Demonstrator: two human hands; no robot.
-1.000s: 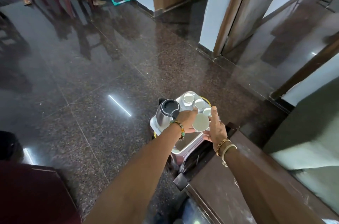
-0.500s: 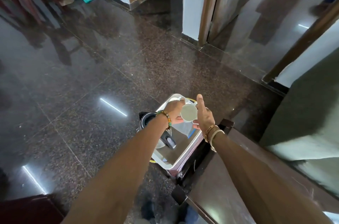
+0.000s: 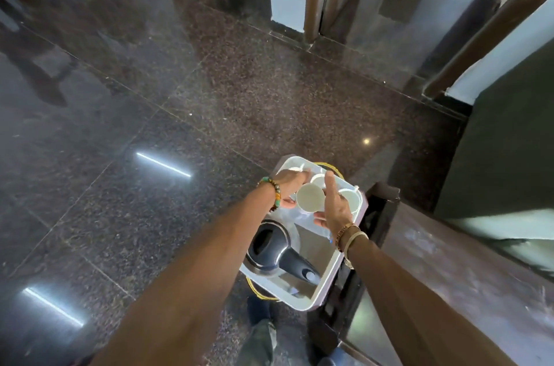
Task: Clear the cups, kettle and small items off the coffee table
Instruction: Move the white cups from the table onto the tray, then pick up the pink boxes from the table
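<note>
Slid lower and closer in view since half a second ago: tray (image 3: pixel 328 281), kettle (image 3: pixel 269 248), left hand (image 3: pixel 289 188) and right hand (image 3: pixel 334 206) together, still clamping the same white cup (image 3: pixel 310 199).

Looking down along two bare forearms to a pale rectangular tray out over a dark speckled floor (image 3: pixel 239 95), just beside the corner of a dark wooden coffee table (image 3: pixel 449 275) on the right. Impossible to see what supports the tray: only a thin yellow edge (image 3: pixel 260 293) peeking out from under its near and far ends.

At the tray's far end, the white cup lifted and tipped, mouth toward the camera, wedged between the two hands. On the right hand, forefinger straight along the cup's right side, thumb tucked beneath it, remaining fingers hidden behind the cup. On the left hand, fingers stretched forward and close together but smeared by blur, thumb at the cup's left edge; cannot tell whether pinching or merely touching. Beaded bracelet (image 3: pixel 271 193) on the left wrist, gold bangles (image 3: pixel 349 235) on the right.

Behind the hands, parts of three more on the tray: a middle cup (image 3: pixel 318 179) peeking between the hands, a right cup (image 3: pixel 350 199) half covered by the right hand, a far cup (image 3: pixel 295 169) showing barely a rim past the left fingers.

On the tray's near left end, the steel kettle with black lid and handle, partly overlapped by the left forearm. At the bottom edge, a blurred trouser leg (image 3: pixel 259 338), cut off.
</note>
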